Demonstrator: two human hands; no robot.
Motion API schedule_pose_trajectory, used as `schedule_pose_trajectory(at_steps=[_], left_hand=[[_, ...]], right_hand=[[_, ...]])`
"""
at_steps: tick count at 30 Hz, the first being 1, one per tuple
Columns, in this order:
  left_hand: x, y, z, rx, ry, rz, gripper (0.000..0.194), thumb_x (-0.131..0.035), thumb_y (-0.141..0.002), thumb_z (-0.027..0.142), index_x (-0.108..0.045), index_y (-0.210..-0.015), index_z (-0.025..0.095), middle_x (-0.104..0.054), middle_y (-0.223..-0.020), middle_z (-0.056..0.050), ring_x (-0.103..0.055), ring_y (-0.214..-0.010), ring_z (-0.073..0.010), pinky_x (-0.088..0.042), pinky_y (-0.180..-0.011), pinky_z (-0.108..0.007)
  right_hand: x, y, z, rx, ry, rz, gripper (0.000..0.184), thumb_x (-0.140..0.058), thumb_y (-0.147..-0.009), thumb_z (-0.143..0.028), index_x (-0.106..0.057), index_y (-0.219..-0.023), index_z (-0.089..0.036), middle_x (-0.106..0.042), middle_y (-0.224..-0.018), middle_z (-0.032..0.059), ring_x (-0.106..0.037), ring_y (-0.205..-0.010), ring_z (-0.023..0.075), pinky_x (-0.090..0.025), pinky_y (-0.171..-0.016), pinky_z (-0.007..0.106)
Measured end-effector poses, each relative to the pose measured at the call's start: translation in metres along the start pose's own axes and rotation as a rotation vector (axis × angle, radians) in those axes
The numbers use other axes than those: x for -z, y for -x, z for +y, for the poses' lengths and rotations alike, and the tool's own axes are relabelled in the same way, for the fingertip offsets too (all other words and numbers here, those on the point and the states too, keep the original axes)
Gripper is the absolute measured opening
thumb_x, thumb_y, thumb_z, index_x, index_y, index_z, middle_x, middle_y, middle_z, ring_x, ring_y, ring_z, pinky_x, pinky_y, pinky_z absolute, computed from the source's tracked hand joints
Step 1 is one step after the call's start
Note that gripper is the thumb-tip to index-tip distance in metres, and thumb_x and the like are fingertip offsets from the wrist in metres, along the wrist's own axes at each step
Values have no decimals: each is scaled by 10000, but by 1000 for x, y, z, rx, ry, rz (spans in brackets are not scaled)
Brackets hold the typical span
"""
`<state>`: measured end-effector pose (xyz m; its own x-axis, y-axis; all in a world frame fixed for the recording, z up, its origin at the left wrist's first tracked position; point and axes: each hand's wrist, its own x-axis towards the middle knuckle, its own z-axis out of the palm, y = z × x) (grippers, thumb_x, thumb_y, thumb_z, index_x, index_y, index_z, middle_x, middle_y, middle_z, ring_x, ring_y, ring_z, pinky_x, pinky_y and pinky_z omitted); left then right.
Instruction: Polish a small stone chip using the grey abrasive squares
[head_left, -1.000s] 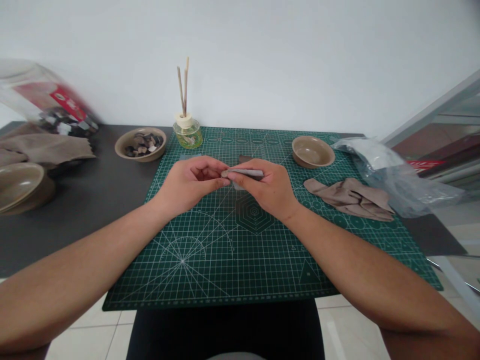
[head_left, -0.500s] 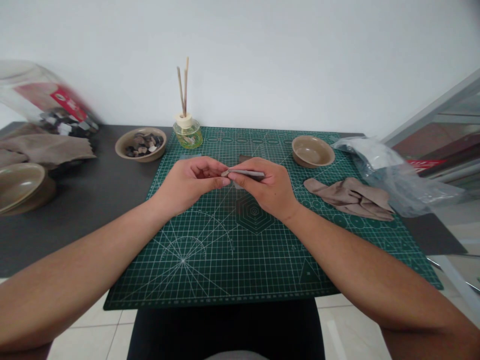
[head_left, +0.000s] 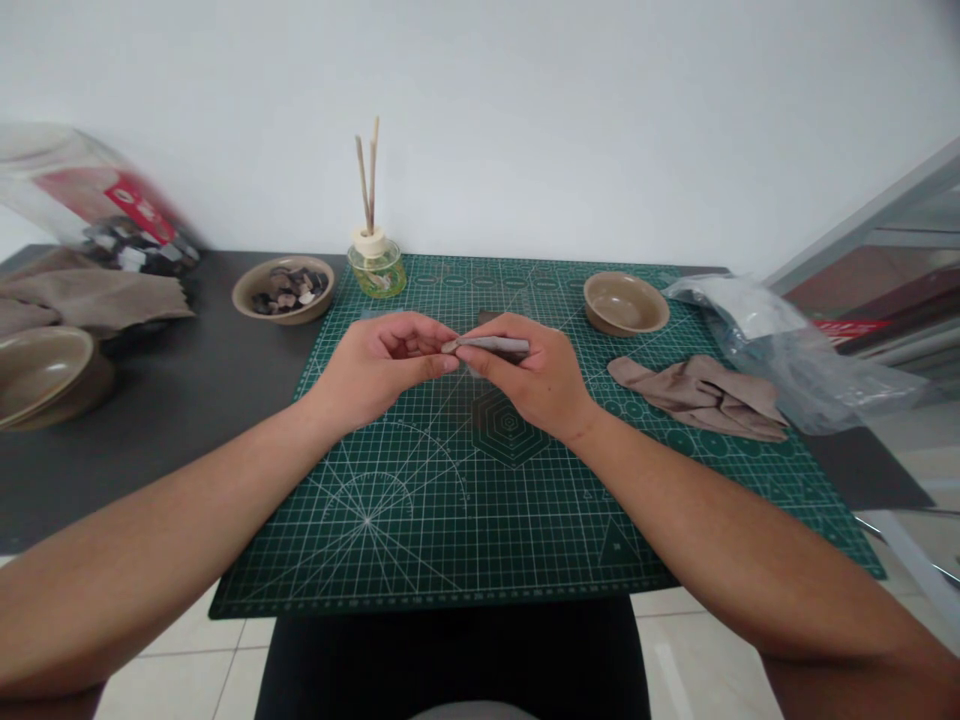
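Both of my hands meet above the green cutting mat (head_left: 420, 560). My left hand (head_left: 382, 360) is closed in a pinch on a small brownish piece (head_left: 449, 347), mostly covered by the fingertips. My right hand (head_left: 529, 370) grips a folded grey-brown strip (head_left: 495, 344), flat and stiff-looking, with its left end touching the small piece. What the strip is made of, I cannot tell. Behind and below the fingers, a brown flat item (head_left: 491, 317) and a greyish clear one are partly hidden on the mat.
A bowl (head_left: 238, 295) of dark and tan pieces stands back left, near a reed diffuser (head_left: 377, 265). Another bowl (head_left: 626, 318) is at back right, with a crumpled brown cloth (head_left: 697, 395) and plastic bag (head_left: 810, 360). Far left are stacked bowls (head_left: 86, 375), a cloth (head_left: 112, 300) and a tipped jar (head_left: 67, 165).
Both hands stay in place, still pinching. The folded strip's tilt in my right hand shifts slightly against the small piece. Nothing else has visibly moved.
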<state>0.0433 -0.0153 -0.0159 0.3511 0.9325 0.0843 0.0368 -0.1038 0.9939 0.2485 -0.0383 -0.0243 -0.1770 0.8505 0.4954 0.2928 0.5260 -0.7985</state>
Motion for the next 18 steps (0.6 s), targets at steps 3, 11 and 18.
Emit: schedule_pose_trajectory(at_steps=[3, 11, 18], left_hand=[[1, 0, 1, 0, -35, 3, 233, -914, -665, 265, -806, -866, 218, -781, -812, -15, -703, -741, -161, -580, -717, -303], [1, 0, 2, -14, -65, 8, 223, -899, -660, 260, -799, -857, 227, -788, -808, -10, -714, -742, -162, -592, -732, -307], [1, 2, 4, -21, -61, -13, 240, -905, -666, 276, -793, -869, 215, -787, -809, -11, -709, -729, -151, -582, -722, -290]], right_hand=[[-1, -1, 3, 6, 8, -15, 114, -777, -924, -371, -816, -946, -266, -820, -971, -1, -740, -888, 186, -587, -854, 333], [0, 0, 1, -11, 1, -45, 129, -788, -917, -386, -824, -955, -268, -823, -956, 5, -739, -865, 185, -587, -841, 331], [2, 2, -5, 13, 27, 14, 99, -814, -893, -354, -821, -904, -255, -814, -883, 5, -727, -811, 174, -581, -791, 318]])
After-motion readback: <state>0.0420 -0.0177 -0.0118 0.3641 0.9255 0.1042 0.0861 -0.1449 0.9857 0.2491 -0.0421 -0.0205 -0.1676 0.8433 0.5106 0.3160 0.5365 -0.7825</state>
